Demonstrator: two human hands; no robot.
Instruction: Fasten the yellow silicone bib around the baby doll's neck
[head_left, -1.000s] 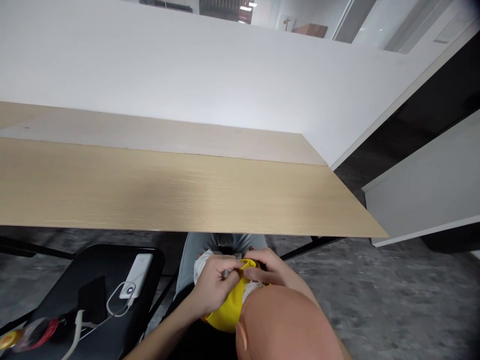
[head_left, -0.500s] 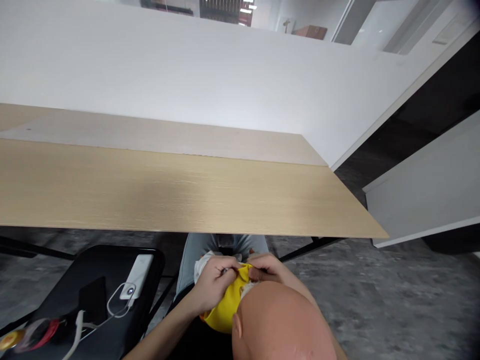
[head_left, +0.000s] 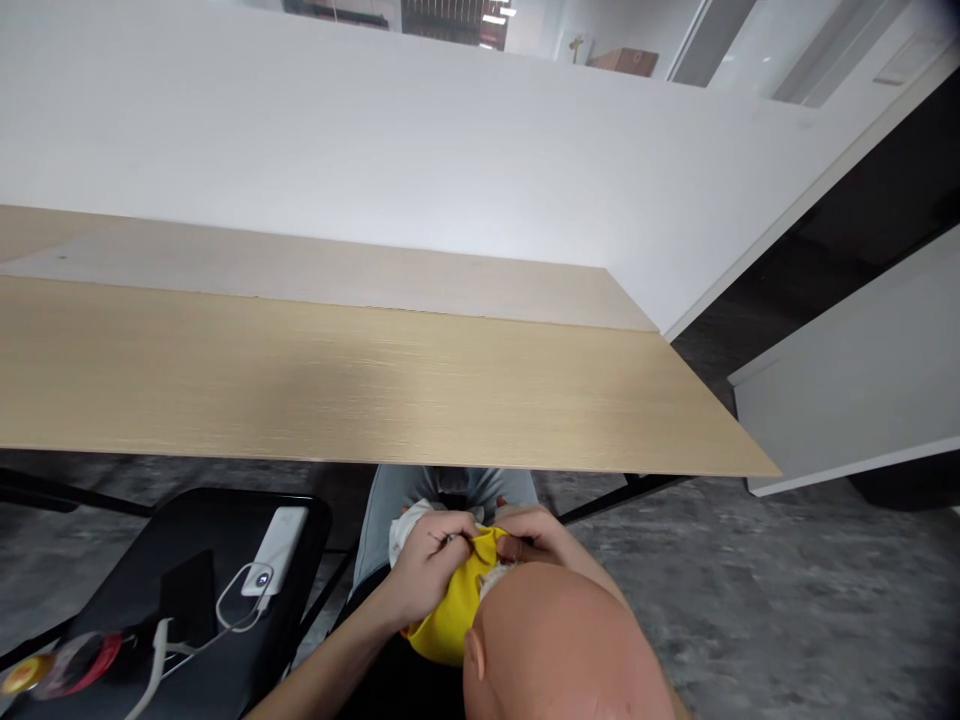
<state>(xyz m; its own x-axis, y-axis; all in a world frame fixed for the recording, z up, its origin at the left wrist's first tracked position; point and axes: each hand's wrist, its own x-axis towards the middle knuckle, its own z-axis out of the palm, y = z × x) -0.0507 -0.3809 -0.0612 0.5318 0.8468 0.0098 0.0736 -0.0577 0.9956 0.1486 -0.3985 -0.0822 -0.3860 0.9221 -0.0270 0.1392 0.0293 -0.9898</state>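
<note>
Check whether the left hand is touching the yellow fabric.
Touching: the head view shows the left hand pressed directly against the yellow fabric, with no gap.

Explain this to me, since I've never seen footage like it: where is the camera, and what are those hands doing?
All three pictures come from one camera worn on a person's head, looking forward and down, so you see roughly what they see. The bare hands are theirs: the left hand and right hand grip a yellow cloth above their jeans, with a white cloth beside it. The bald shape in front looks like a doll's head. Ahead is a pale wooden table. To the left, a white power bank lies on a black seat.
</note>
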